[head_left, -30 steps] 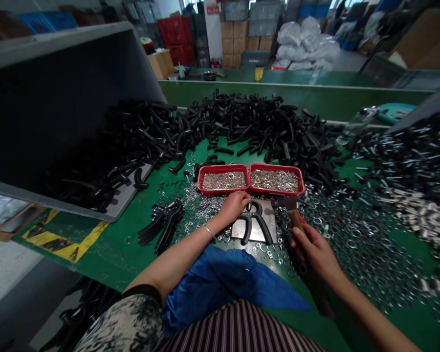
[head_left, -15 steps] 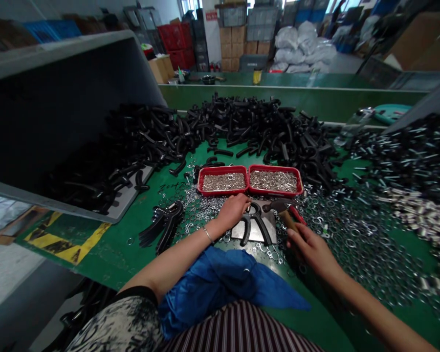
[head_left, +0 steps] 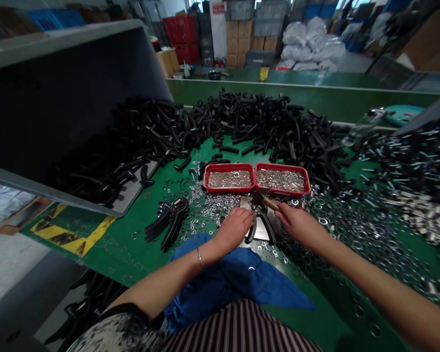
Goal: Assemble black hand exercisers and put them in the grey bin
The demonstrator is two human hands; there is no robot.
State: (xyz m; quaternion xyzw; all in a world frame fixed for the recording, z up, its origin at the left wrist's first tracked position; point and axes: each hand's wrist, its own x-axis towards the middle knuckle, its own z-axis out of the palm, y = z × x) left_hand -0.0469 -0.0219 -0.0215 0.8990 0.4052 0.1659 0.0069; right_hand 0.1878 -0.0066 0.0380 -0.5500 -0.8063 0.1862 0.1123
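A black V-shaped hand grip (head_left: 269, 228) lies on a small metal plate (head_left: 261, 233), its two legs toward me. My left hand (head_left: 236, 226) has its fingers curled against the grip's left leg, partly hiding it. My right hand (head_left: 297, 221) is wrapped around the wooden handle of a hammer (head_left: 272, 204). The hammer's dark head is over the top joint of the grip and covers part of it. Just beyond the plate, two red trays (head_left: 229, 189) hold small metal pins and bits.
Black handle parts (head_left: 249, 117) are heaped at the back and spill from a grey bin (head_left: 132, 203) on the left. Several black grips (head_left: 168, 220) lie left of my left hand. Metal rings (head_left: 355, 239) and silver sleeves (head_left: 414, 215) cover the right side. Blue cloth (head_left: 220, 278) lies before me.
My right hand has brought the hammer left and over the grip's joint. My left hand has drawn back from the joint to the left leg. The view has shifted slightly.
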